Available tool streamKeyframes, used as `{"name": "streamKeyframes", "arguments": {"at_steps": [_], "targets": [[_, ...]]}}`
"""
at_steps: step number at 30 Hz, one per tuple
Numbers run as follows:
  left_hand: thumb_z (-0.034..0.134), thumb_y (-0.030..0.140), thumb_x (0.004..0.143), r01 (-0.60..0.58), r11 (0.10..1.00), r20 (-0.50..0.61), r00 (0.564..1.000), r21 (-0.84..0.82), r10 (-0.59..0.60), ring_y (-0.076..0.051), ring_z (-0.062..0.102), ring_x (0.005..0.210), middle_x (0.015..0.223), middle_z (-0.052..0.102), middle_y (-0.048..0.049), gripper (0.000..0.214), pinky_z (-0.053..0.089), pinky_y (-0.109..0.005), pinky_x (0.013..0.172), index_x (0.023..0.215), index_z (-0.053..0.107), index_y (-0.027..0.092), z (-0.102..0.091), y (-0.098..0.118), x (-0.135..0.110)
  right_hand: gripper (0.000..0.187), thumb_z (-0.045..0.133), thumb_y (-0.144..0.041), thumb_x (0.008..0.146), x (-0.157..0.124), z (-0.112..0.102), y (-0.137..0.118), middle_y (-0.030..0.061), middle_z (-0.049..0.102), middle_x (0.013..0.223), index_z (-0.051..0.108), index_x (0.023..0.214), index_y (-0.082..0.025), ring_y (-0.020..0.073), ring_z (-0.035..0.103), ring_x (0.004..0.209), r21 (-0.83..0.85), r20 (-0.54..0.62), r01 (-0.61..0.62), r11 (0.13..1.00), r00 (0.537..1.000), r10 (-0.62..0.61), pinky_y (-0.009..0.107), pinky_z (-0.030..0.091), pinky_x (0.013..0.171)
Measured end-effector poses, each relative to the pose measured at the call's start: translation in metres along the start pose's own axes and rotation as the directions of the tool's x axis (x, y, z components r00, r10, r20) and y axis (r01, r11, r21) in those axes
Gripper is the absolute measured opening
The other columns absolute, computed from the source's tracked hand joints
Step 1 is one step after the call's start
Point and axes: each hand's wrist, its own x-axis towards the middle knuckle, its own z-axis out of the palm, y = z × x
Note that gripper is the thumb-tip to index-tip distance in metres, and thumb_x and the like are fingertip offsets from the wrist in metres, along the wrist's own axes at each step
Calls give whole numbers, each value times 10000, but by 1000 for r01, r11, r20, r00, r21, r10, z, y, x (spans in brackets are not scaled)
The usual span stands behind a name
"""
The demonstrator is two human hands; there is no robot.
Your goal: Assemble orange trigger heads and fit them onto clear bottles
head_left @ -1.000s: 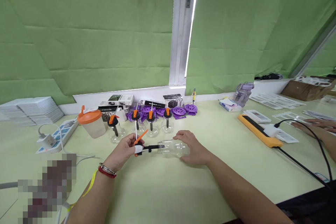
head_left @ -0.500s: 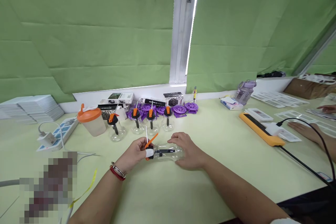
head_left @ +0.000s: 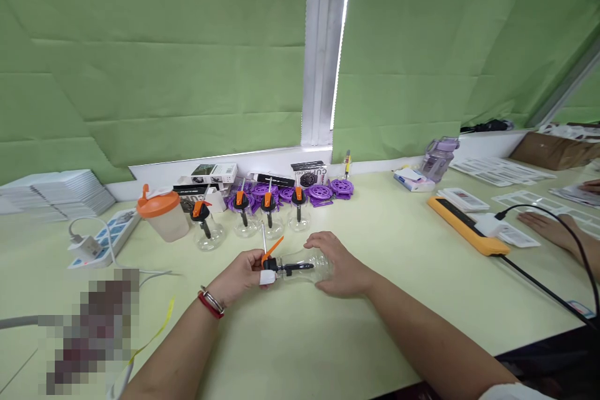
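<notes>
Inside bottle (head_left: 312,264), pump (head_left: 282,267) deeper than before.

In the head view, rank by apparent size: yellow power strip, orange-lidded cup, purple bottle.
Largest first: yellow power strip, orange-lidded cup, purple bottle. The bottle stands farther off, so cup versus bottle is unsure.

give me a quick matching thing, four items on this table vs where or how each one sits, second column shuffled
Things:
1. clear bottle
2. orange-lidded cup
3. purple water bottle
4. yellow power strip

Places or states:
a. upright by the far wall, right of the window frame
b. on its side under the right hand, the left hand pinching its orange-and-black cap
c. upright at the left end of the row of small bottles
d. flat on the table with a white plug in it

Pairs: 1-b, 2-c, 3-a, 4-d
</notes>
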Motion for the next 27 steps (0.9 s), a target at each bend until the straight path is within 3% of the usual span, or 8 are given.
{"name": "streamKeyframes", "arguments": {"at_steps": [6, 14, 18, 22, 27], "targets": [[777, 385, 636, 13, 997, 40, 999, -70, -10, -151, 592, 669, 741, 651, -16, 378, 500, -334, 715, 848, 564, 155, -1, -5, 1, 733, 687, -173, 602, -1, 2, 4, 81, 385, 1372, 433, 1283, -276, 259, 349, 1307, 110, -6, -84, 990, 996, 85, 449, 259, 1115], [802, 335, 608, -13, 993, 33, 999, -114, 17, -165, 619, 696, 743, 645, -8, 372, 513, -337, 704, 823, 554, 160, -2, -6, 1, 723, 726, -192, 588, -2, 1, 5, 62, 436, 1299, 438, 1247, -267, 232, 468, 1176, 251, 10, -137, 958, 990, 139, 397, 395, 1017], [792, 307, 628, -35, 994, 34, 999, -100, 39, -156, 612, 678, 726, 644, -3, 336, 503, -327, 690, 810, 552, 158, -1, -6, 1, 748, 757, -202, 589, -3, 3, 9, 76, 446, 1298, 441, 1265, -258, 235, 466, 1187, 314, 17, -138, 939, 990, 140, 415, 361, 1046], [781, 296, 646, -59, 995, 34, 998, -83, 62, -138, 600, 654, 700, 627, 12, 313, 484, -304, 684, 792, 541, 157, -1, -5, 0, 830, 804, -239, 598, -3, 5, 17, 103, 451, 1319, 386, 1316, -262, 242, 462, 1215, 431, 64, -170, 886, 985, 158, 444, 334, 1064], [781, 295, 642, -49, 996, 20, 999, -72, 51, -141, 599, 649, 696, 632, 9, 315, 479, -304, 680, 792, 543, 155, -1, -3, -1, 787, 795, -324, 665, -2, 8, 25, 107, 461, 1270, 337, 1302, -265, 208, 526, 1120, 588, 122, -192, 786, 981, 149, 408, 425, 975]]}}
